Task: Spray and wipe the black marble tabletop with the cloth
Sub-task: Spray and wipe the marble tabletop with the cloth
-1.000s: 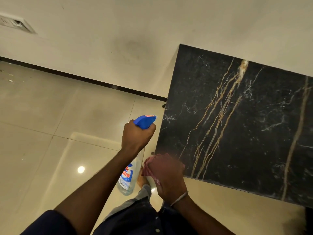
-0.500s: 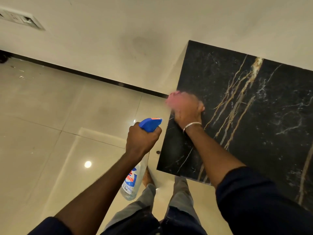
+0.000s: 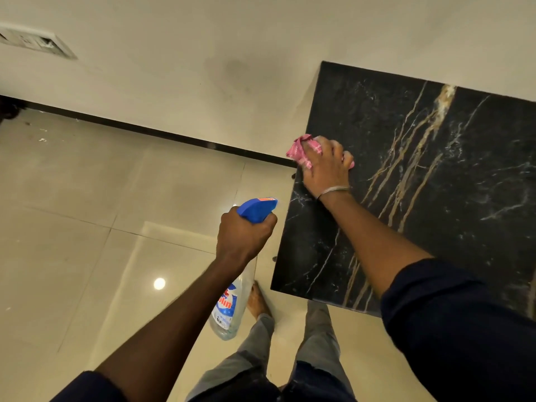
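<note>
The black marble tabletop (image 3: 435,198) with gold and white veins fills the right side. My right hand (image 3: 326,166) presses a bunched pink cloth (image 3: 300,149) onto its left edge, about halfway along. My left hand (image 3: 243,235) grips the neck of a clear spray bottle (image 3: 229,309) with a blue trigger head (image 3: 256,208). The bottle hangs over the floor just left of the table, nozzle pointing toward the marble.
A cream wall (image 3: 203,68) runs behind the table, with a dark skirting strip (image 3: 162,133) and a socket plate (image 3: 34,42) at upper left. Glossy beige floor tiles (image 3: 87,227) lie left. My legs and bare foot (image 3: 258,300) stand at the table's near corner.
My right hand with the cloth went from the table's near corner up along the left edge to its middle. The left hand and bottle stayed roughly where they were.
</note>
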Tool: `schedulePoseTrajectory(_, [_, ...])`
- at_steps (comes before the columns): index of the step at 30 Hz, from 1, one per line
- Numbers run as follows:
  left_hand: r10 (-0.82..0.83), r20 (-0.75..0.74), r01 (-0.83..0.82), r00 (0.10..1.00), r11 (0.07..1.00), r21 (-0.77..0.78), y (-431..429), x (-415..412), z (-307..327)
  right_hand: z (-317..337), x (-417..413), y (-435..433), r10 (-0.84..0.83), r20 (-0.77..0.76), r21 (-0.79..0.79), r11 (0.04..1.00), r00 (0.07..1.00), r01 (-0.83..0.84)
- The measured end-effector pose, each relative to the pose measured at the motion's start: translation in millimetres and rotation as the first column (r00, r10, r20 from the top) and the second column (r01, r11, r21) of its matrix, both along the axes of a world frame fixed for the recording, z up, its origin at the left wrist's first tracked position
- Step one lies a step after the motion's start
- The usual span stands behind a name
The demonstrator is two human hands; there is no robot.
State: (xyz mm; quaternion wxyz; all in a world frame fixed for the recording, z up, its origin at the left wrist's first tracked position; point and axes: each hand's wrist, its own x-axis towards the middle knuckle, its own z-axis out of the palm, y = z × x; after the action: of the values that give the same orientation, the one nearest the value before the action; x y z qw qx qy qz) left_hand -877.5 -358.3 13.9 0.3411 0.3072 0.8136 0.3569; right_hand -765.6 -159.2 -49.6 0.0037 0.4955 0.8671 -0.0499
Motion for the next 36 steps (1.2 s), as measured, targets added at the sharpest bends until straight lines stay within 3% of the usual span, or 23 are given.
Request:
schedulePoseTrajectory(9, [0.012, 0.045, -0.011, 0.999, 1.0, -0.017, -12.7, 17.6, 8.9, 2.7, 48.5, -192.5, 0.033, -0.078, -0.159, 0.986, 0.996, -0.045])
schedulePoseTrajectory(14, [0.003, -0.002, -0.003, 1.0, 0.999, -0.039, -32.6, 30.2, 2.1, -0.1, 55.9, -248.7, 0.0, -0.102, -0.199, 0.98, 0.995, -0.02])
schedulePoseTrajectory(23, [-0.044, 0.009, 0.044, 0.999, 0.999, -0.031, -57.4, 61.5, 0.8, -3.7, 80.5, -259.3, 0.039, -0.059, -0.183, 0.982, 0.998, -0.049])
schedulePoseTrajectory(28, [-0.052, -0.003, 0.052, 0.999, 0.999, -0.003, -55.5, 81.7, 9.4, 0.4, 153.6, -247.6, -0.091, -0.115, -0.161, 0.984, 0.989, 0.072])
schedulePoseTrajectory(36, [-0.079, -0.023, 0.079, 0.997, 0.997, 0.013, -44.7, 160.3, 17.7, -8.5, 310.4, -218.0, -0.338, -0.071, -0.064, 0.94, 0.938, 0.334])
